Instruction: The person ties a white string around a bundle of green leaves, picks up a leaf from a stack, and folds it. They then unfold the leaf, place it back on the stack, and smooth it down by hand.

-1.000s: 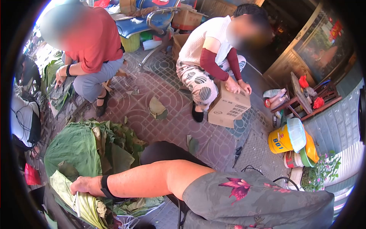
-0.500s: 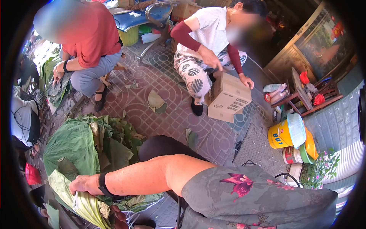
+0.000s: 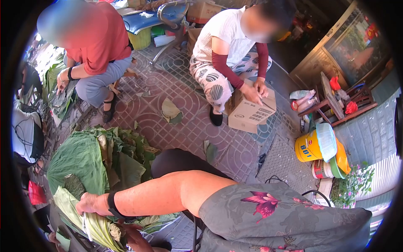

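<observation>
My right hand [image 3: 89,204], with a black band at the wrist, is closed on a folded bundle of pale green leaves [image 3: 67,206]. A white strip [image 3: 87,224] crosses the bundle beside my fingers. At the bundle's lower end, by the cut brown stem ends [image 3: 115,232], my left hand [image 3: 133,234] is in shadow, and its fingers are mostly hidden. Just beyond my right hand is a big pile of large green leaves [image 3: 79,155], with a small dark leaf piece [image 3: 74,186] resting on its near side.
My dark-clad knee [image 3: 178,161] is right of the pile. Across the tiled floor, one person in red [image 3: 109,38] sits by more leaves; another in white [image 3: 218,42] handles a cardboard box [image 3: 252,110]. A yellow bucket [image 3: 306,148] and a wooden stool [image 3: 331,98] stand right.
My left hand and forearm have shifted at the bundle's lower end, and more forearm shows. My right hand stays in place. The person in white has brought both hands together on the box top.
</observation>
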Tool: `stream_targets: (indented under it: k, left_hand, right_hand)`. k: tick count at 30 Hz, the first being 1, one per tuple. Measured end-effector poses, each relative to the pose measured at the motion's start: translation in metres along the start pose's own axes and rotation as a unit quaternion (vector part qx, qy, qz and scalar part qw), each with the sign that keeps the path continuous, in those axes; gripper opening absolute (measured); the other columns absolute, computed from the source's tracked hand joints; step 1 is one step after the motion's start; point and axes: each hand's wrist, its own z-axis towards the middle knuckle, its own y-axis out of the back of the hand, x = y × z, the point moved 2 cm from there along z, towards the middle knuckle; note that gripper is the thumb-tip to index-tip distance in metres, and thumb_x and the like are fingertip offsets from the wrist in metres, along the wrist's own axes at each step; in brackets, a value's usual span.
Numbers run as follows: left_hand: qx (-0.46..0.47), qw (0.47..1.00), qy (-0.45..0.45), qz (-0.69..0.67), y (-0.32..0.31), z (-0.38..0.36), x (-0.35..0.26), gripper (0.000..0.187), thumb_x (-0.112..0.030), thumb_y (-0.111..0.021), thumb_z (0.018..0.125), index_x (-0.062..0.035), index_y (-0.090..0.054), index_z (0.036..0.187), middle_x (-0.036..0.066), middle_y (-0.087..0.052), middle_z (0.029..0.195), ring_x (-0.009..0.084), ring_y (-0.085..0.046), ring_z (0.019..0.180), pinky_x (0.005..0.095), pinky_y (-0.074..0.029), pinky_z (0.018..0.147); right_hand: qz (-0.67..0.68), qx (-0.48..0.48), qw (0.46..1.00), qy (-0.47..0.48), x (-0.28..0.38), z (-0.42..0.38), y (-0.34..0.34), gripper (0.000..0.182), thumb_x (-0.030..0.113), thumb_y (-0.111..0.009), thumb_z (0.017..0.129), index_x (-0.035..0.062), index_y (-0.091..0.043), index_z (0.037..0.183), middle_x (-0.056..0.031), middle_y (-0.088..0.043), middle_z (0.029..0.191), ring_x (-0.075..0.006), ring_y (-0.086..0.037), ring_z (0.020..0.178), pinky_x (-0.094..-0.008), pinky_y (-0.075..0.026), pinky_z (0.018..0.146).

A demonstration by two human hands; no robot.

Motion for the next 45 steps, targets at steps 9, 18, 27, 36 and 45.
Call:
stream_targets:
  k: [9, 18, 27, 36, 45]
  left_hand:
    - [-0.009, 0.995, -0.069, 0.067, -0.025, -0.006, 0.02, 0.064, -0.036, -0.049, 0.1, 0.0035, -0.032, 0.147, 0.029, -0.05, 0.136, 0.0429, -0.051, 0.123, 0.0485, -0.044, 0.1]
    - [-0.165, 0.979, -0.122, 0.017, -0.008, -0.016, -0.058, 0.037, -0.025, -0.045, 0.1, 0.0091, -0.059, 0.106, 0.03, -0.064, 0.099, 0.0459, -0.06, 0.086, 0.0494, -0.046, 0.077]
    - [-0.104, 0.961, -0.24, -0.086, 0.04, -0.04, -0.113, 0.04, 0.006, -0.05, 0.088, 0.0036, -0.055, 0.128, 0.008, -0.059, 0.069, 0.0188, -0.059, 0.057, 0.031, -0.049, 0.057]
    - [-0.398, 0.877, -0.144, -0.229, 0.131, -0.034, -0.084, 0.032, -0.021, -0.04, 0.105, -0.0031, -0.057, 0.124, 0.003, -0.064, 0.069, 0.0, -0.033, 0.048, 0.0181, -0.023, 0.046]
    - [-0.631, 0.646, -0.021, -0.429, 0.251, -0.052, 0.083, 0.03, -0.02, -0.035, 0.106, -0.0002, -0.056, 0.112, 0.015, -0.069, 0.079, 0.0032, -0.032, 0.042, 0.0187, -0.025, 0.038]
  right_hand:
    - [0.001, 0.009, 1.0, 0.008, 0.007, -0.009, 0.004, 0.032, 0.017, -0.07, 0.066, -0.0027, -0.069, 0.091, -0.0195, -0.068, 0.088, -0.0309, -0.066, 0.073, -0.0429, -0.051, 0.064]
    - [-0.115, 0.122, 0.952, 0.258, 0.001, -0.004, 0.016, 0.025, 0.018, -0.061, 0.076, 0.0039, -0.064, 0.097, -0.0112, -0.063, 0.085, -0.0258, -0.06, 0.076, -0.0386, -0.046, 0.068]
    - [-0.077, 0.195, 0.947, 0.243, 0.015, -0.033, 0.022, 0.025, 0.027, -0.064, 0.088, 0.0042, -0.07, 0.096, -0.0037, -0.069, 0.086, -0.0124, -0.065, 0.079, -0.0281, -0.05, 0.071]
    - [0.063, 0.171, 0.983, -0.036, 0.009, -0.017, 0.007, 0.025, 0.014, -0.069, 0.081, -0.0045, -0.067, 0.097, -0.0135, -0.07, 0.093, -0.0232, -0.07, 0.078, -0.0336, -0.057, 0.074]
    - [0.029, 0.163, 0.979, -0.122, 0.005, -0.003, 0.003, 0.022, 0.013, -0.069, 0.084, 0.0003, -0.065, 0.101, -0.0111, -0.069, 0.099, -0.0212, -0.068, 0.088, -0.0335, -0.054, 0.082]
